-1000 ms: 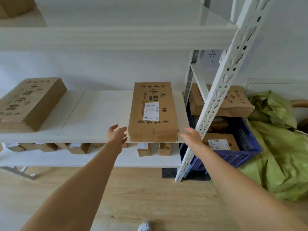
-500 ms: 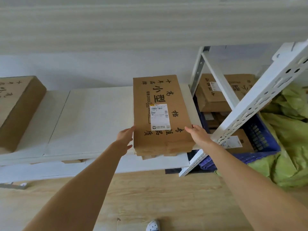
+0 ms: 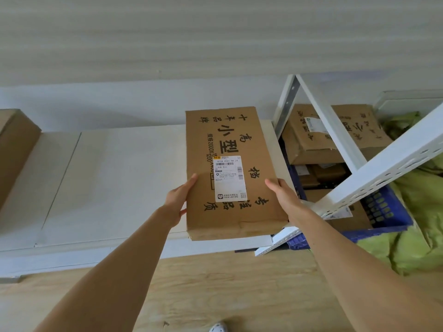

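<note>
Both hands have closed in since half a second ago: our left hand and right hand now grip the long sides of the box. It lies at the right front corner of the shelf, its long axis pointing away from us and its near end over the edge. We see a floor below and a crate to the right.

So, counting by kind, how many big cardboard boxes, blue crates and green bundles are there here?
Big cardboard boxes: 3, the gripped box held by the left hand and right hand, the left box on the shelf, the right box atop the blue crate.
Blue crates: 1
Green bundles: 1
Total: 5
Small boxes inside the crate are partly hidden, so uncounted.
</note>
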